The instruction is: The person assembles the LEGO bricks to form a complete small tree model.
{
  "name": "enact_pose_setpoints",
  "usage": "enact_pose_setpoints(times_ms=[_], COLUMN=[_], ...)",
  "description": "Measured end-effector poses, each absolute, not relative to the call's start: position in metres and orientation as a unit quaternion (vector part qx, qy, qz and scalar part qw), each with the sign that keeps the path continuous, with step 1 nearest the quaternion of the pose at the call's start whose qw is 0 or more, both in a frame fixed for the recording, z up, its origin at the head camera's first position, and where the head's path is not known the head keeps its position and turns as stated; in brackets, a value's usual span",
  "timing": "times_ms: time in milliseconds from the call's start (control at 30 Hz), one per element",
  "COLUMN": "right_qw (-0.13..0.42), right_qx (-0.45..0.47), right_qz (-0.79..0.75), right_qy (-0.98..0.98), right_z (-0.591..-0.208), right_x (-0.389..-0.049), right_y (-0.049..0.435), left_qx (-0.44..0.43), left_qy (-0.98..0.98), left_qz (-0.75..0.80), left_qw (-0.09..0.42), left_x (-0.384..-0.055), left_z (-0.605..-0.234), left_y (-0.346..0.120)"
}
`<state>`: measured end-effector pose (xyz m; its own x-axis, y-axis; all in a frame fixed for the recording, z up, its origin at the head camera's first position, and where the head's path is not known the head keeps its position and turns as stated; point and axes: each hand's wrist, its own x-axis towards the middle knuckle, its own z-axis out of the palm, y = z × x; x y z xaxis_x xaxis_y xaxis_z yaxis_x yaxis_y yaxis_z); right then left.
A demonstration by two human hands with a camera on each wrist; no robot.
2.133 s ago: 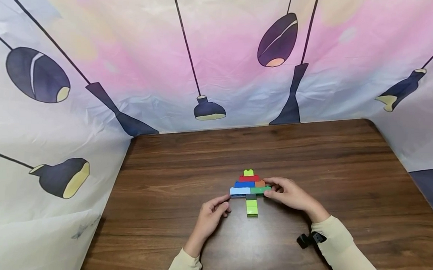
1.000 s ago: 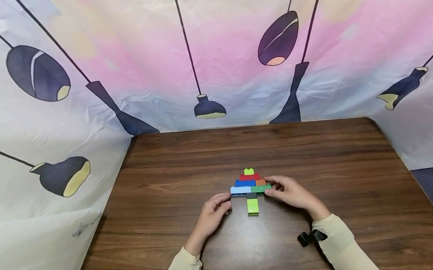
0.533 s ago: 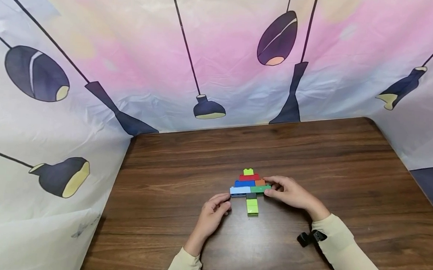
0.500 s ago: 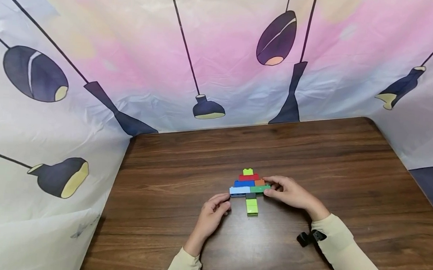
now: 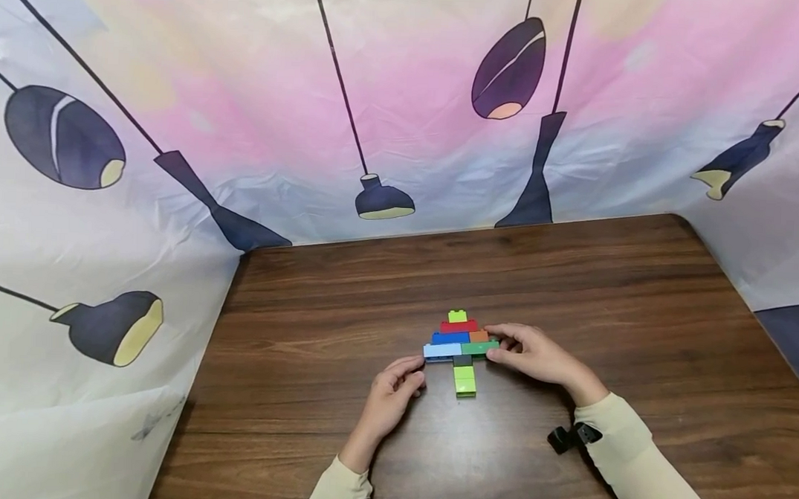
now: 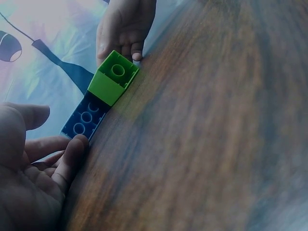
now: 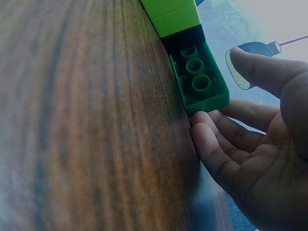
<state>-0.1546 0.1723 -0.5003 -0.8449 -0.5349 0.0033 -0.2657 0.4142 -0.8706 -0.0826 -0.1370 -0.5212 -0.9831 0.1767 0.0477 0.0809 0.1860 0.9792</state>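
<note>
Toy building bricks, joined in a tree-like shape, lie flat on the wooden table (image 5: 330, 298). A lime brick (image 5: 457, 317) tops it, above a red brick (image 5: 459, 326), a blue brick (image 5: 451, 339) and an orange brick (image 5: 479, 336). Below come a light blue brick (image 5: 442, 351), a green brick (image 5: 479, 348), a dark brick (image 5: 462, 361) and a lime stem (image 5: 464, 382). My left hand (image 5: 388, 396) touches the light blue brick's outer end with its fingertips, thumb apart. Relaxed fingers of my right hand (image 5: 535, 356) rest against the green brick's end; its thumb stands off in the right wrist view.
Behind the table and on both sides hangs a pale curtain (image 5: 246, 86) printed with dark lamps. Each wrist wears a black camera strap, such as the right wrist camera (image 5: 573, 438). Table surface surrounds the bricks on all sides.
</note>
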Motion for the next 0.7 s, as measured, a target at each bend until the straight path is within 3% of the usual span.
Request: enact_pose_setpoints(times_ms=[700], right_qw=[0.133], right_qx=[-0.241], right_qz=[-0.486], right_qy=[0.83], right_z=[-0.5026], right_x=[-0.1565], right_y=[0.1717], left_qx=[0.076], left_qy=[0.768], left_qz=[0.635], left_qw=[0.041], left_x=[-0.0841], left_z=[-0.5181], left_y=[-0.1363])
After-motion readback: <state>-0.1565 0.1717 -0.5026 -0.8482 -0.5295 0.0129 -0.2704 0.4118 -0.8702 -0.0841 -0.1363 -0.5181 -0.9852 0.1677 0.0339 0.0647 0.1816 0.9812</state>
